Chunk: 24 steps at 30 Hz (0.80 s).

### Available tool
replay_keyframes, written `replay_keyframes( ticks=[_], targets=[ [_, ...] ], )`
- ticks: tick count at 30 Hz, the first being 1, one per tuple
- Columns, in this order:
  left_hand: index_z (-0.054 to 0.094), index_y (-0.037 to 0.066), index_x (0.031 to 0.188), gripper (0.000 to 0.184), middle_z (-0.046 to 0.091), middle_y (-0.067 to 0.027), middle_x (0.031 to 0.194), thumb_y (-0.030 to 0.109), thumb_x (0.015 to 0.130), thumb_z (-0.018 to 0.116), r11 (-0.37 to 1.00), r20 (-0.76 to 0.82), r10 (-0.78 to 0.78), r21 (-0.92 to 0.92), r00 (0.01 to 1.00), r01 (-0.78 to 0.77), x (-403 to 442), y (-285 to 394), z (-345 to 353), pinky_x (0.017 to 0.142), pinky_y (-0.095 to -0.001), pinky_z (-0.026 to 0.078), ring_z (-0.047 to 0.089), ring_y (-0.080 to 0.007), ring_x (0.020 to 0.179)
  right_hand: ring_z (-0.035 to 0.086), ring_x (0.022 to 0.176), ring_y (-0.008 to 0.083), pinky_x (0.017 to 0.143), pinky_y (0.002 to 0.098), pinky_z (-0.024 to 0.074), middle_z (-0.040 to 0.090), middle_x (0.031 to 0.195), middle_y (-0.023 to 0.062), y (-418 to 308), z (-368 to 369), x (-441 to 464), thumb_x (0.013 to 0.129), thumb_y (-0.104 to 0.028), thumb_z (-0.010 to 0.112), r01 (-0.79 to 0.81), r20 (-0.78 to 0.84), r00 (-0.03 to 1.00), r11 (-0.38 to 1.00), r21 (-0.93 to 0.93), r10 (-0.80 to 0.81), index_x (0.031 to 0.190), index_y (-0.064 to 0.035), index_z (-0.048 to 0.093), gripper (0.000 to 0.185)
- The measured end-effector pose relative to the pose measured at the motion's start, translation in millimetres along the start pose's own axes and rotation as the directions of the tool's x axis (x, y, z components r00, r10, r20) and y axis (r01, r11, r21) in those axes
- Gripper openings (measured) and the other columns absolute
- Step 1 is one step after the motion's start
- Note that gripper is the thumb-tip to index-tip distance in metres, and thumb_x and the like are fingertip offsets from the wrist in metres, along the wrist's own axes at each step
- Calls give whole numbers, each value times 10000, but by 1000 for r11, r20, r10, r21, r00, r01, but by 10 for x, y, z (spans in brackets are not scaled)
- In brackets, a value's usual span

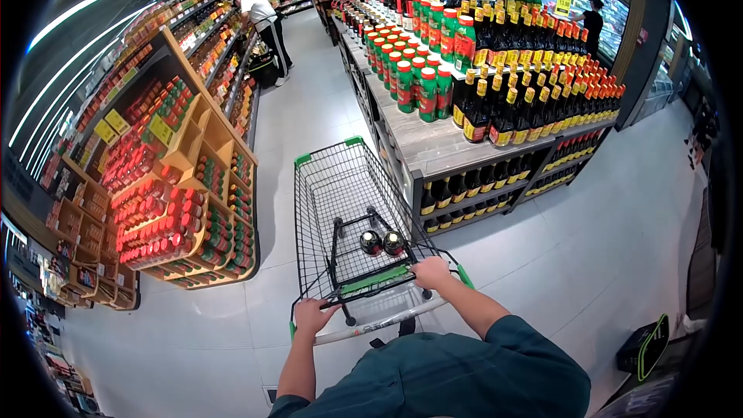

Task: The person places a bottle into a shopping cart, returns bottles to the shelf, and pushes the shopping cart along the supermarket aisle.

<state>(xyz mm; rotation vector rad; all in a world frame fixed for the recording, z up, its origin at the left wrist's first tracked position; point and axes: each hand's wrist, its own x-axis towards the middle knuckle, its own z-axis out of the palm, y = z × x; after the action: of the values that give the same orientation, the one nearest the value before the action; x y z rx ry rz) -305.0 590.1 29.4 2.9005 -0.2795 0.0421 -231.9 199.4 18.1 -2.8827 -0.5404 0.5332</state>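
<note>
A wire shopping cart (333,186) with green corners stands in front of me. My left hand (313,315) is closed on the left side of its frame near the handle. My right hand (433,272) is closed on the right side, beside the green strip (375,280). Two dark, round-looking containers with light tops, a left one (371,242) and a right one (394,243), lie side by side inside the cart near my end. The grey handle bar (379,325) runs between my forearms, closer to my body.
Right of the cart is a display table (449,156) with dark bottles (503,120) and red-green containers (405,85). On the left stands a wooden shelf (197,128). A person (259,11) bends at the aisle shelves; another person (592,23) stands behind the display. A basket (644,347) lies lower right.
</note>
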Motion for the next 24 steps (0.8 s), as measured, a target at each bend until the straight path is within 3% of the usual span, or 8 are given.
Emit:
replay_keyframes(
  ticks=[7,17,20,24],
  targets=[
    [795,118,781,470,711,-84,709,586,752,758,998,-17,49,-27,999,-49,558,-352,-110,667,-416,509,657,-299,729,723,845,314,714,458,570,741,876,102,-78,-106,519,788,-207,611,-7,6,1000,999,39,6,1017,-205,756,271],
    [801,121,813,491,704,-99,721,605,769,736,1000,91,2,20,996,-4,1247,-737,-243,700,-421,514,652,-314,759,723,808,311,687,452,570,738,834,101,-149,-298,1208,772,-204,611,-36,-21,999,997,69,38,971,-194,760,249],
    [778,122,746,530,674,-88,654,649,760,720,999,19,49,15,999,-49,1441,-959,-149,641,-428,496,645,-300,708,720,799,308,681,446,566,737,824,96,-192,-380,1386,767,-202,609,-41,-30,999,997,62,43,979,-199,760,260],
    [785,116,777,549,694,-97,703,659,762,713,999,39,36,-26,999,-35,1710,-1156,-144,659,-426,501,651,-302,723,720,813,301,693,449,563,739,836,93,-195,-399,1688,774,-205,607,-42,-34,998,998,54,44,1005,-211,759,277]
  ],
)
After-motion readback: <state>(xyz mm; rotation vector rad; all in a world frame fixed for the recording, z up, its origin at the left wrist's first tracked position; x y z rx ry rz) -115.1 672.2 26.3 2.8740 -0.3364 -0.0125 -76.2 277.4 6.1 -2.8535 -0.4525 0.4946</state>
